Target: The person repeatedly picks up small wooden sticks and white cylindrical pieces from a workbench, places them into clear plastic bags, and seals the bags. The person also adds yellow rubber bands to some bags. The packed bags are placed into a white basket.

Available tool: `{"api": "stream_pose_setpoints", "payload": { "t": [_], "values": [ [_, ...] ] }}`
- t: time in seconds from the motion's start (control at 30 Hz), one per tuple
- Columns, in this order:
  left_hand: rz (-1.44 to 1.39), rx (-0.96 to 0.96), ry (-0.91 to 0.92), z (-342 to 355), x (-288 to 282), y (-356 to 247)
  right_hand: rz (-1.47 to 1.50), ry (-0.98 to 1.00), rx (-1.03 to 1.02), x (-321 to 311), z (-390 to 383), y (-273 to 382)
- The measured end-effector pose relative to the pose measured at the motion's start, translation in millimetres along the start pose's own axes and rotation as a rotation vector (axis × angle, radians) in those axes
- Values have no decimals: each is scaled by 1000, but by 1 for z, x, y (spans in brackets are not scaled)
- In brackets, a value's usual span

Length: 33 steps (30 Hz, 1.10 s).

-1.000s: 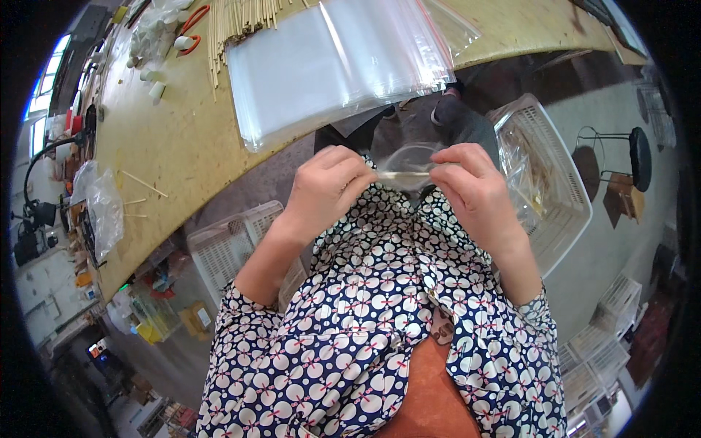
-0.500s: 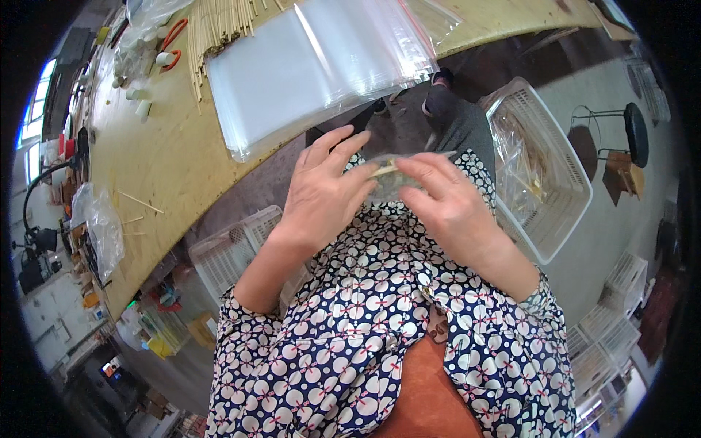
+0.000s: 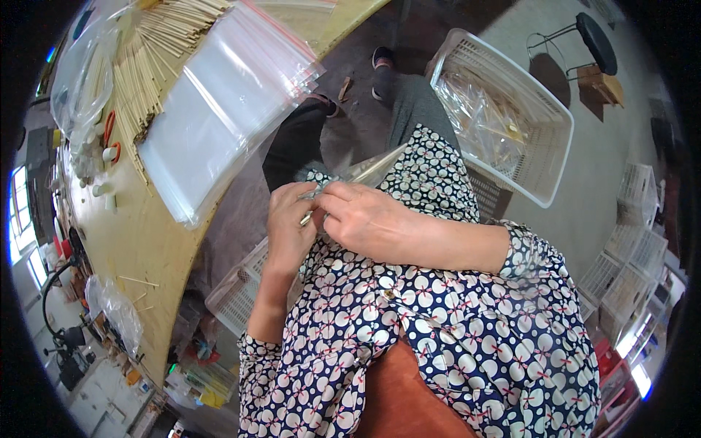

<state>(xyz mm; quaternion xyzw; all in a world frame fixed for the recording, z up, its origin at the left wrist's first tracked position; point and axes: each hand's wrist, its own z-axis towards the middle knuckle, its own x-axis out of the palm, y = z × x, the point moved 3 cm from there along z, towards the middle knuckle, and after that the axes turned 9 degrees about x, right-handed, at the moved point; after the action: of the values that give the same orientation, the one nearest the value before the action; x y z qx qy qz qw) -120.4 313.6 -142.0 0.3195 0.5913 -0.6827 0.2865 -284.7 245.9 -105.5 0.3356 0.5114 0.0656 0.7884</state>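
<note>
My left hand (image 3: 287, 228) and my right hand (image 3: 372, 220) meet above my lap, fingers bent and pinched together. Between them is a clear plastic bag (image 3: 378, 166), whose far end sticks out past my right hand toward my knee. A short pale piece (image 3: 307, 218) shows at my left fingertips; it looks like a thin wooden stick, though the fingers hide most of it. On the table to the left lies a stack of flat clear zip bags (image 3: 208, 120), with many thin wooden sticks (image 3: 155, 55) fanned out beside it.
A white plastic basket (image 3: 558, 150) holding filled clear bags stands to my right. Another white basket (image 3: 235, 301) is below the table edge (image 3: 191, 252). Crumpled plastic (image 3: 120, 314) and loose sticks lie on the table. A black stool (image 3: 595, 42) stands far right.
My hands have come together and moved left and slightly lower, and the right forearm now lies across my lap. The bag shows stretched out beyond the right hand. The whole view has turned.
</note>
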Motion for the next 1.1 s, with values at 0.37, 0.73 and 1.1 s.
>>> {"api": "stream_pose_setpoints", "payload": {
  "t": [0.37, 0.73, 1.1],
  "values": [
    [-37, -58, -135, 13, 23, 0, -9, -21, 28, 2, -6, -17],
    [-672, -89, -240, 0, -13, 10, 91, -22, 116, -41, -3, -29],
    [-317, -73, -282, -27, -16, 29, 111, -26, 111, -41, 3, -26]
  ]
}}
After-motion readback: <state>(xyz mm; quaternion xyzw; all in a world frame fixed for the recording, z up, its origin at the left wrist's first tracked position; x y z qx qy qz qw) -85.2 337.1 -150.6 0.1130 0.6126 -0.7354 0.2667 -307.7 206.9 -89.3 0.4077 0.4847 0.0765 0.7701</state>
